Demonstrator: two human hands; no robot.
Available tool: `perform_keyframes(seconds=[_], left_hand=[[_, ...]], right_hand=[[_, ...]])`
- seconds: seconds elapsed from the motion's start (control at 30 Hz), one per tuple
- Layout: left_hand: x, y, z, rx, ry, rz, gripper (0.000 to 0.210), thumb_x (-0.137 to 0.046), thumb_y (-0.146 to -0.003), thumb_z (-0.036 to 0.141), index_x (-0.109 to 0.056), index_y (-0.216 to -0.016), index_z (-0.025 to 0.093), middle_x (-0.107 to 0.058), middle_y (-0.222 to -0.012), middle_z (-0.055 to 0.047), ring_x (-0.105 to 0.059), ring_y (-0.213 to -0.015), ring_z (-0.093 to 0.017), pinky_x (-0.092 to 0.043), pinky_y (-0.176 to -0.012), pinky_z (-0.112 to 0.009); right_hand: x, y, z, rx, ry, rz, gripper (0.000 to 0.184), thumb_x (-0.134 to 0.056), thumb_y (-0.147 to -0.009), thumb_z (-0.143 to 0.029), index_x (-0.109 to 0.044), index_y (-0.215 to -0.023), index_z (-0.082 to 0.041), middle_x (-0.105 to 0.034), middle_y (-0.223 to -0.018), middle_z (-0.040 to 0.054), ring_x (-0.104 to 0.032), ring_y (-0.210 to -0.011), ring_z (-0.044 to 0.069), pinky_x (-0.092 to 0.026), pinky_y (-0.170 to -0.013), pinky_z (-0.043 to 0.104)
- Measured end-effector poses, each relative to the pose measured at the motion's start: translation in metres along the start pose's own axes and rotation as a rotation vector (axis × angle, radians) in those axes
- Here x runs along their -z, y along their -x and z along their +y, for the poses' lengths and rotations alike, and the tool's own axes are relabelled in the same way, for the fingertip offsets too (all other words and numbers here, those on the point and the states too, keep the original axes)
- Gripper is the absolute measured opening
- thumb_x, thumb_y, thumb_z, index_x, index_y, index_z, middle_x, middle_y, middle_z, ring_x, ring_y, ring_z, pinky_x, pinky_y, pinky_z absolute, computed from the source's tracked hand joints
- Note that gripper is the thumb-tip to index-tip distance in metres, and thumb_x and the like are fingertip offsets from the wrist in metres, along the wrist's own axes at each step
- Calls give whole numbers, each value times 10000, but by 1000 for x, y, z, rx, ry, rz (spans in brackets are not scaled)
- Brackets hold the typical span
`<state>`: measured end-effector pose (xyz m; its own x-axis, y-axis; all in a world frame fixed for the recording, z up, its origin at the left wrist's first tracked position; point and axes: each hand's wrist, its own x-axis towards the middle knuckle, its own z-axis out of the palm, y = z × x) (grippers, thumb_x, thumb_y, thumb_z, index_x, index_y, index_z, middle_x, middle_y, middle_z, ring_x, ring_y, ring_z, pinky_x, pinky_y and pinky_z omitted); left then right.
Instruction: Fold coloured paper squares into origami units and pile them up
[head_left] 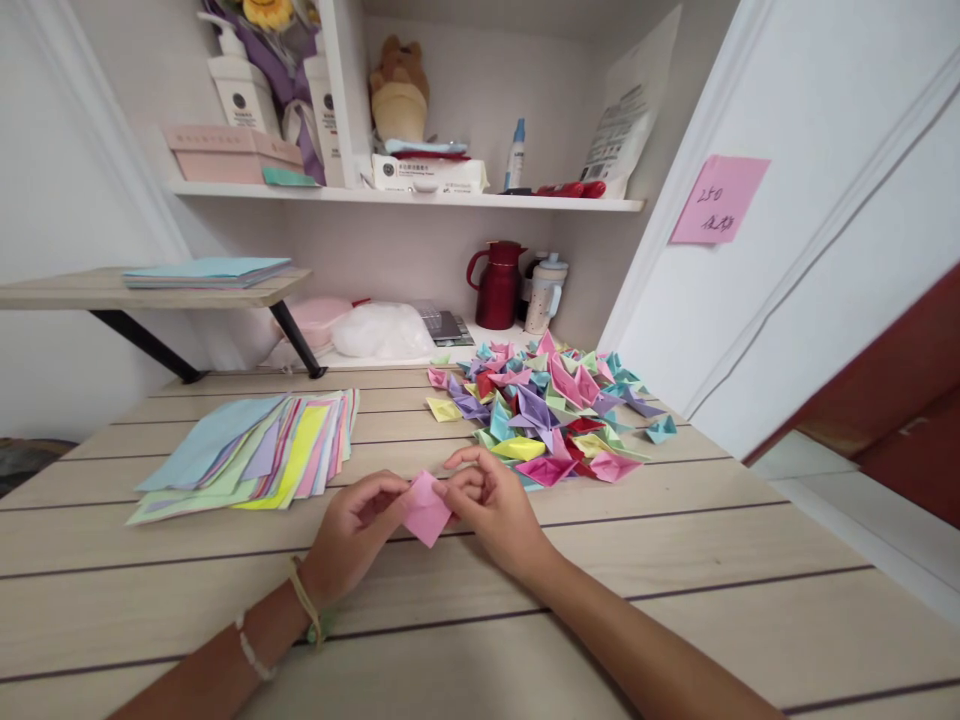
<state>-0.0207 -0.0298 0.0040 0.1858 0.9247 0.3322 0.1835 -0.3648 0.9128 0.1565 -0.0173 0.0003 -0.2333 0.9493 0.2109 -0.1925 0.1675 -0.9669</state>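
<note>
In the head view, you had the pink folded paper [427, 515] between your two hands, over the tabletop [675, 545]; whether its lower tip touched the wood, you could not tell. The likeliest trouble, as I judged it, was an uneven pull: your left hand [354, 530] and right hand [493, 510] drawing apart too hard could have torn it or set a crooked crease. A careless sweep of your right hand could also have crushed or scattered the heap of paper boats [536, 408] just beyond it. Your left grip pinched the left corner; your right grip pinched the right side, some fingertips hidden behind the sheet. Your forearms slanted inward from the lower edge, wrists low, hands facing each other
</note>
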Motion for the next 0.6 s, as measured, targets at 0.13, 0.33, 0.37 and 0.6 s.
perform_keyframes(seconds=[0.13,0.33,0.37,0.6], left_hand=[[-2,1,-4,49,83,90,97,-612,-770,251,-611,-836,181,-633,-704,8,-583,-644,-110,-476,-586,-197],[-1,-1,-8,69,165,25,437,-751,-613,185,-618,-1028,218,-674,-1027,-34,-619,-946,-191,-508,-802,-278],[-1,-1,-8,67,137,22,465,-755,-607,180,-615,-1049,222,-670,-1053,-37,-615,-964,-196,-502,-824,-286],[6,-1,-4,-26,-281,-38,181,-649,-737,227,-697,-910,206,-697,-818,-25,-626,-750,-163,-488,-688,-249]], right_hand=[[-1,1,-1,11,78,-23,169,-650,-737,-321,-636,-796,-163,-601,-634,-5,-545,-541,97,-455,-508,209],[1,0,-1,14,136,-33,373,-758,-587,-217,-689,-952,-193,-662,-847,34,-593,-645,129,-489,-602,250],[1,0,-1,23,160,-29,380,-751,-587,-201,-689,-962,-199,-661,-878,38,-599,-663,135,-496,-621,260],[3,2,-9,122,446,-45,221,-676,-693,-201,-717,-909,-222,-658,-841,44,-595,-751,161,-479,-673,272]])
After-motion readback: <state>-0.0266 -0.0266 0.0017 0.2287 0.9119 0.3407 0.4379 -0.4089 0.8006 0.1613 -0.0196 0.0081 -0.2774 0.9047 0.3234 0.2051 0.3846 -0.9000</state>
